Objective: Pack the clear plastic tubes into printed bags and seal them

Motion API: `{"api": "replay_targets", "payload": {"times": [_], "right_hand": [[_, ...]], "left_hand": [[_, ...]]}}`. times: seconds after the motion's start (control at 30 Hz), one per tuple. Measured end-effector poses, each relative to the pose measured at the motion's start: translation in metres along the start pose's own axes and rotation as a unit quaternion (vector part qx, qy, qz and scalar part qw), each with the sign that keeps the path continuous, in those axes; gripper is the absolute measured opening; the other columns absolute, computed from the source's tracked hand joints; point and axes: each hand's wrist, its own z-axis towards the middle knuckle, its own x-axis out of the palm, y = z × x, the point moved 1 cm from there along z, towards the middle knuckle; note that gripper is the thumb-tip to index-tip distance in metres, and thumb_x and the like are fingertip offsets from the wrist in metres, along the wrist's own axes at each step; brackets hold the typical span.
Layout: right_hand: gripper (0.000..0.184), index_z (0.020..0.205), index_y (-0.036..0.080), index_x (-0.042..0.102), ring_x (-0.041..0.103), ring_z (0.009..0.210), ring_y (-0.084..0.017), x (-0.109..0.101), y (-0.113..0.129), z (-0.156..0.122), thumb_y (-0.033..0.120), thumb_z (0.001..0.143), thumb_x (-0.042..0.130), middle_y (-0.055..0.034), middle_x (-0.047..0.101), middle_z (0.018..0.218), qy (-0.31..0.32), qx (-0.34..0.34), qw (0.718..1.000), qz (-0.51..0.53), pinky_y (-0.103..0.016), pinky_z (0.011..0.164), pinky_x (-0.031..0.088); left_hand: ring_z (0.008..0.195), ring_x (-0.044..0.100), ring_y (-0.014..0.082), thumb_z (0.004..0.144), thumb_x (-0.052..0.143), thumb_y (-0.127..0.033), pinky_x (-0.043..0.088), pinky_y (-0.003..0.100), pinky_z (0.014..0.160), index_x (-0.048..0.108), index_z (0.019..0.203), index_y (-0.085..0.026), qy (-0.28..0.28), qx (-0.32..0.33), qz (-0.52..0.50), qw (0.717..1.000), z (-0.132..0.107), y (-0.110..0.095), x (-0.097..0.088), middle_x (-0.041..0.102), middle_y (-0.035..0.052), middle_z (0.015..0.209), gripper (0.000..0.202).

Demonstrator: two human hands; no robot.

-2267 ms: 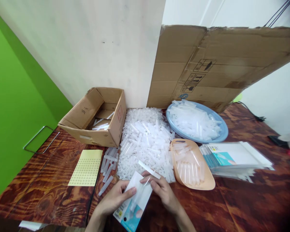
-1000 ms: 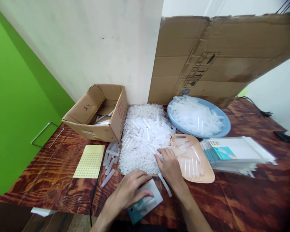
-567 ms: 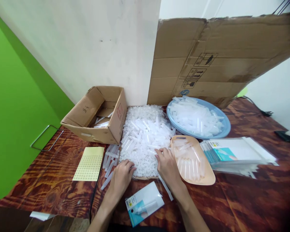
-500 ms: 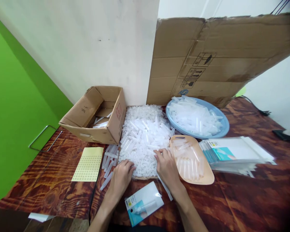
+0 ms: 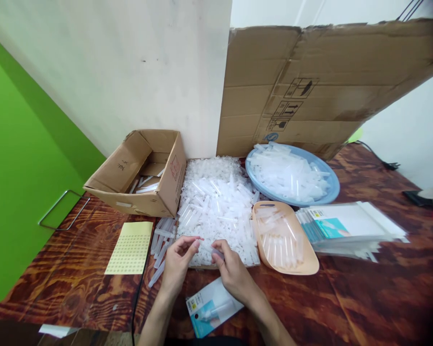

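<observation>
Both hands are raised over the near edge of a pile of small clear and white plastic pieces (image 5: 216, 192), with translucent tubes strewn across it. My left hand (image 5: 178, 264) is closed in a pinch; whatever lies between thumb and forefinger is too small to make out. Facing it, my right hand (image 5: 234, 274) grips a translucent plastic tube (image 5: 217, 253), mostly hidden by the fingers. A printed clear packet (image 5: 211, 310) with a teal panel lies below, partly covered by the right wrist.
Loose tubes (image 5: 160, 254) and a yellow sticker sheet (image 5: 130, 247) lie left, near an open cardboard box (image 5: 130, 204). A peach tray (image 5: 312, 266) and a blue basin (image 5: 334, 185) hold tubes at right, beside stacked packets (image 5: 353, 226). A large carton (image 5: 267, 62) stands behind.
My right hand has left the pile's right side, moving left and down with a tube. My left hand has turned palm inward, its fingertips lifted toward the right hand.
</observation>
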Motion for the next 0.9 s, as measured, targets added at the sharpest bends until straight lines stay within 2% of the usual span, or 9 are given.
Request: {"api": "replay_targets", "payload": {"times": [0.1,0.23,0.37,0.47,0.6,0.67,0.77,0.83,0.9], "right_hand": [[0.017,0.114,0.022,0.054,0.059,0.078,-0.02,0.0,0.001,0.0,0.034,0.104,0.047,-0.0009,0.062,0.085,0.015,0.0,0.999,0.043,-0.03,0.072,0.042],[0.021,0.101,0.021,0.058,0.054,0.077,-0.018,0.003,0.001,-0.004,0.041,0.103,0.051,-0.0011,0.059,0.085,-0.008,-0.003,0.994,0.105,-0.029,0.071,0.041],[0.027,0.092,0.021,0.054,0.041,0.06,-0.012,0.011,0.001,-0.009,0.046,0.101,0.056,0.0039,0.048,0.07,-0.01,0.023,0.971,0.236,-0.025,0.057,0.033],[0.03,0.089,0.022,0.05,0.025,0.048,-0.008,0.018,0.002,-0.009,0.048,0.097,0.061,0.0088,0.038,0.06,0.016,0.055,0.921,0.386,-0.023,0.048,0.021],[0.036,0.081,0.021,0.046,0.009,0.042,-0.004,0.022,0.007,-0.007,0.044,0.091,0.071,0.0122,0.032,0.054,0.103,0.162,0.811,0.552,-0.021,0.043,0.011],[0.036,0.078,0.02,0.045,0.009,0.042,-0.003,0.021,0.01,-0.004,0.042,0.091,0.071,0.0116,0.034,0.055,0.101,0.188,0.789,0.576,-0.021,0.043,0.01],[0.033,0.082,0.019,0.049,0.015,0.042,-0.003,0.016,0.01,0.003,0.04,0.09,0.073,0.009,0.043,0.058,0.027,0.155,0.827,0.539,-0.02,0.044,0.01],[0.031,0.088,0.019,0.053,0.02,0.045,-0.003,0.01,0.009,0.006,0.04,0.089,0.075,0.0072,0.047,0.06,-0.018,0.135,0.858,0.496,-0.019,0.044,0.009],[0.031,0.091,0.018,0.056,0.022,0.047,-0.004,0.004,0.007,0.007,0.041,0.088,0.076,0.0062,0.048,0.062,-0.05,0.127,0.874,0.467,-0.019,0.044,0.009]], "left_hand": [[0.074,0.064,0.0177,0.086,0.073,-0.042,0.049,0.025,0.073,0.076,0.088,-0.015,0.0,0.005,0.012,1.0,-0.004,-0.002,-0.001,0.071,0.0033,0.076,0.027],[0.091,0.067,0.022,0.087,0.073,-0.039,0.05,0.028,0.083,0.078,0.088,-0.017,0.028,0.017,-0.002,0.999,-0.014,-0.005,0.005,0.075,0.0074,0.094,0.023],[0.1,0.067,0.0242,0.089,0.071,-0.036,0.05,0.029,0.088,0.08,0.093,-0.019,0.044,0.05,0.002,0.998,-0.023,-0.007,0.009,0.076,0.0085,0.098,0.02],[0.1,0.068,0.0247,0.09,0.071,-0.035,0.051,0.03,0.088,0.08,0.094,-0.019,0.052,0.066,0.002,0.996,-0.024,-0.005,0.007,0.076,0.0093,0.1,0.02],[0.096,0.07,0.0248,0.088,0.072,-0.036,0.053,0.032,0.087,0.08,0.088,-0.018,0.071,0.073,0.033,0.994,-0.018,-0.001,-0.001,0.077,0.0095,0.096,0.02],[0.095,0.071,0.0248,0.088,0.072,-0.036,0.054,0.031,0.086,0.081,0.087,-0.018,0.088,0.082,0.073,0.99,-0.008,-0.004,-0.006,0.078,0.0092,0.095,0.02],[0.094,0.072,0.0229,0.094,0.064,-0.033,0.055,0.03,0.084,0.079,0.097,-0.019,0.084,0.132,0.205,0.966,0.017,-0.014,-0.01,0.078,0.008,0.099,0.021],[0.094,0.072,0.0208,0.098,0.057,-0.03,0.054,0.028,0.086,0.077,0.1,-0.02,0.035,0.17,0.326,0.929,0.041,-0.022,-0.008,0.077,0.0071,0.101,0.022],[0.097,0.071,0.0214,0.099,0.054,-0.024,0.052,0.029,0.09,0.075,0.101,-0.019,-0.01,0.18,0.398,0.899,0.066,-0.028,-0.002,0.076,0.0083,0.105,0.021]]}}
